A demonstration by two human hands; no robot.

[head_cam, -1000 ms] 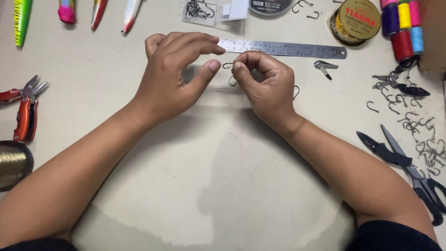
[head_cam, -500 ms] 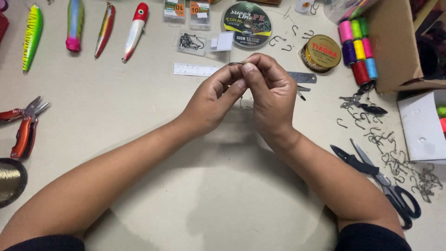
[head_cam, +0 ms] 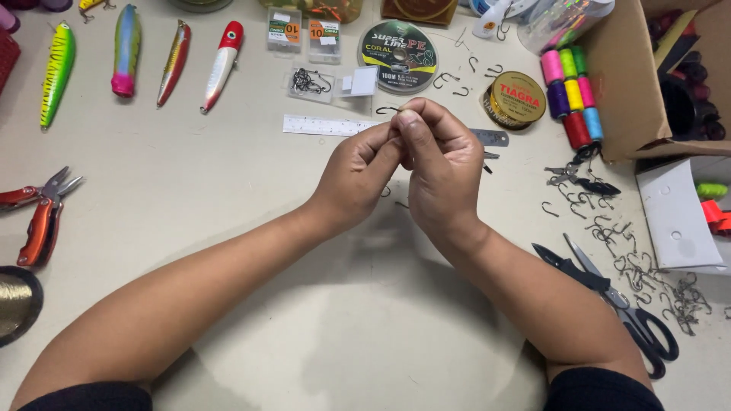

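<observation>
Four lures beyond ruler

Four lures lie in a row at the far left of the worktop, with red pliers nearer on the left edge and a gold spool below them. Beyond the middle sit a ruler, a small bag of hooks, a round line spool and a gold tin. To the right, coloured thread spools stand beside a cardboard box, loose hooks lie scattered, and black scissors rest nearby.
</observation>
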